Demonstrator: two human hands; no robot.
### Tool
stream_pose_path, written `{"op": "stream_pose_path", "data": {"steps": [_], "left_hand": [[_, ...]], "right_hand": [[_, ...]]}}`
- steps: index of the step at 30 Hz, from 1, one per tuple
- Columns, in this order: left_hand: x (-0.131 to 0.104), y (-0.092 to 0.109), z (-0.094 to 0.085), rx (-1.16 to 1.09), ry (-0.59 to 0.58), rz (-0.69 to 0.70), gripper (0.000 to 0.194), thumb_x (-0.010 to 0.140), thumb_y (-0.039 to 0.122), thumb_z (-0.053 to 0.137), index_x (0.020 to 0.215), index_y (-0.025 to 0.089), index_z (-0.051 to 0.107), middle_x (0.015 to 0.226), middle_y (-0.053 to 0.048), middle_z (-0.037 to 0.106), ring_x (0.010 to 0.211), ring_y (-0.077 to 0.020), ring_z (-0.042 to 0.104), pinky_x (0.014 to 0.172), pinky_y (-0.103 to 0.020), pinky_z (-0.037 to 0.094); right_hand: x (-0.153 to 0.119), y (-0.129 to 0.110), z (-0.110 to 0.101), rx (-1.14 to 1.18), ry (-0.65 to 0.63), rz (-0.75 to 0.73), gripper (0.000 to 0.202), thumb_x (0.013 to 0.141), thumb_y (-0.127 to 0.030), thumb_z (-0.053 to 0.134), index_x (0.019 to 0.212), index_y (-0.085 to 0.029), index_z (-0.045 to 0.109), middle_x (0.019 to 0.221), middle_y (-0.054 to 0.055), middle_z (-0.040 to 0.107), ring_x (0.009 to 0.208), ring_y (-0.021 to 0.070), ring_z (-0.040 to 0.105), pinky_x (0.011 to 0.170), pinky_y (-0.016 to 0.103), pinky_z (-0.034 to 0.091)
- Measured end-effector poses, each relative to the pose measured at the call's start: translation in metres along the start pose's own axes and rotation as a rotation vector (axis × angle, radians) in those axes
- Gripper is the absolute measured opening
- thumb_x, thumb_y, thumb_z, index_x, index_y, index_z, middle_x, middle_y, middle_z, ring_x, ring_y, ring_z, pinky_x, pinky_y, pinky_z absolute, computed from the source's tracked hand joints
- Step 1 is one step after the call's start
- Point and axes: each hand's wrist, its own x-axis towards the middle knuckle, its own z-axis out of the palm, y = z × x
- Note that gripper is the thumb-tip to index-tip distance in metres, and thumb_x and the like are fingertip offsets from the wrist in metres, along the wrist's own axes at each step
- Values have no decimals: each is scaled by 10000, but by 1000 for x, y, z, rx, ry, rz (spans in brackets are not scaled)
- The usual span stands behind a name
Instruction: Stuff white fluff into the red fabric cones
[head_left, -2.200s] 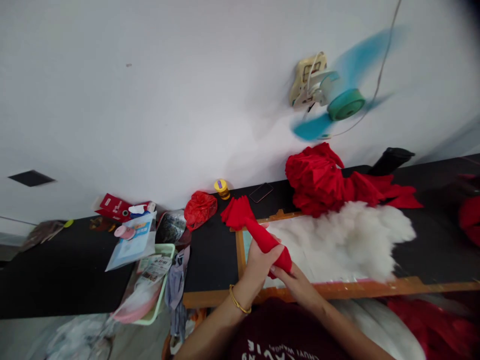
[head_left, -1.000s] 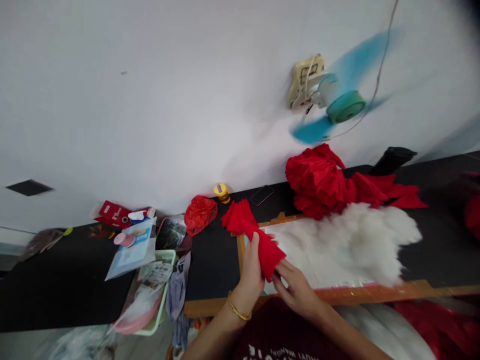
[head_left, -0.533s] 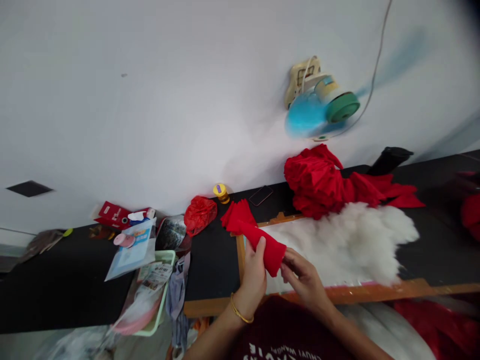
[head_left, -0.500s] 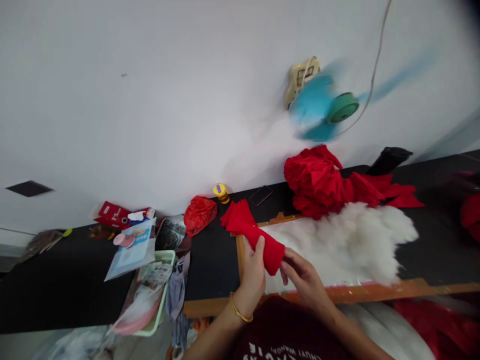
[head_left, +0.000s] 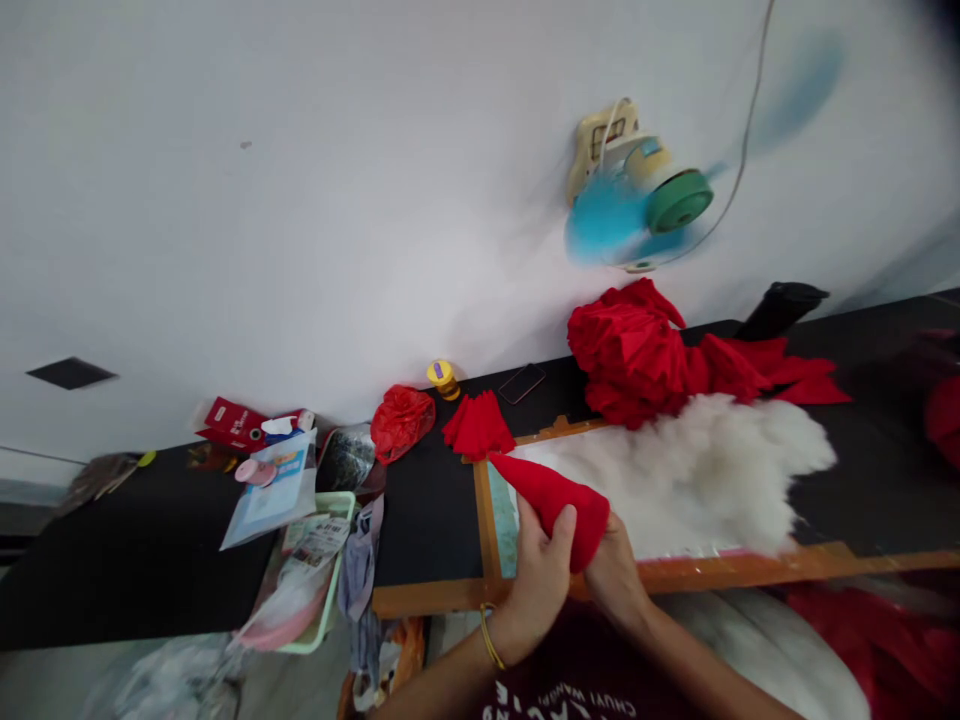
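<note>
A red cloth cone [head_left: 555, 500] lies across my hands, its narrow tip pointing up and left and its wide end toward my right. My left hand [head_left: 540, 565] is wrapped round the cone from below, with the thumb pressed on its front. At the wide end, my right hand [head_left: 615, 570] touches the cone. Its fingers are hidden behind or inside the cloth. A fluffy heap of white stuffing [head_left: 727, 470] lies to the right of the cone. Just beyond the tip rests a fanned stack of red cloth pieces [head_left: 478, 425].
Red cloth [head_left: 637, 350] is heaped against the wall. A wall fan [head_left: 652, 200] spins above it. Along the back are a phone [head_left: 522, 383], a yellow-lidded jar [head_left: 443, 379] and a red plastic bag [head_left: 402, 422]. A green basket [head_left: 328, 600] stands left. Wooden edging [head_left: 675, 573] borders the work surface.
The cone has turned so its tip shows in front of the stack. My left hand has shifted right and down with it, and my right hand's fingers have gone out of sight at the wide end.
</note>
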Motion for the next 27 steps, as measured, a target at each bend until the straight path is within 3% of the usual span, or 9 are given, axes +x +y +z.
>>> {"op": "stream_pose_path", "data": {"steps": [3,6,10,14,18,21,23,24,27], "left_hand": [[-4,0,1,56,-18,73,707,804,360,711,1441,204,446,1423,-115,554,1305,-267,516,1105,-319,375],[-6,-2,-3,75,-61,35,608,788,344,727,1347,195,539,1274,-129,649,1180,-275,605,1056,-366,426],[-4,-4,-13,66,-105,-33,492,723,301,789,1177,200,632,1157,-108,695,1083,-278,645,1009,-392,455],[-1,-4,-15,-101,-97,-117,462,716,339,802,1130,200,651,1205,-107,683,1117,-266,631,1008,-369,453],[7,4,-9,-205,30,-119,447,723,401,788,1085,173,654,1033,-91,722,945,-232,679,893,-335,507],[15,11,-7,-189,114,-47,472,717,403,792,1096,171,635,943,-63,712,839,-206,678,791,-306,525],[18,15,-7,-190,108,-20,510,725,414,784,1142,174,615,969,-69,705,851,-204,675,797,-308,527],[18,15,-7,-182,93,-17,520,736,420,774,1163,174,606,995,-78,704,875,-208,675,821,-315,526],[13,14,-4,-101,61,-20,555,768,428,744,1233,173,584,1083,-112,698,989,-238,670,921,-346,504]], "right_hand": [[-2,7,-2,45,2,41,421,819,-555,658,998,-181,731,931,88,763,815,244,697,754,352,596],[-3,13,-4,87,-177,28,327,832,-470,670,1032,-219,735,926,63,763,870,244,704,791,353,597],[1,18,-9,-8,-390,-117,247,877,-321,594,1073,-241,721,956,48,754,952,240,693,861,372,580],[4,19,-14,-266,-369,-341,236,853,-194,519,969,-228,721,931,43,744,983,238,688,891,384,563],[-2,16,-20,-482,-278,-474,228,864,-139,493,751,-209,677,645,4,677,613,163,662,616,257,563],[-7,12,-24,-573,-173,-617,209,909,-121,486,936,-192,681,884,68,729,700,163,685,617,240,554],[-8,13,-25,-650,-221,-758,246,920,-100,463,1027,-193,664,1012,99,723,860,186,696,721,261,566],[-7,15,-25,-704,-269,-820,260,915,-85,443,995,-192,666,976,96,726,866,189,692,732,265,563],[-3,31,-24,-908,-344,-901,297,855,-42,396,748,-187,633,693,65,683,638,180,643,596,256,526]]}}
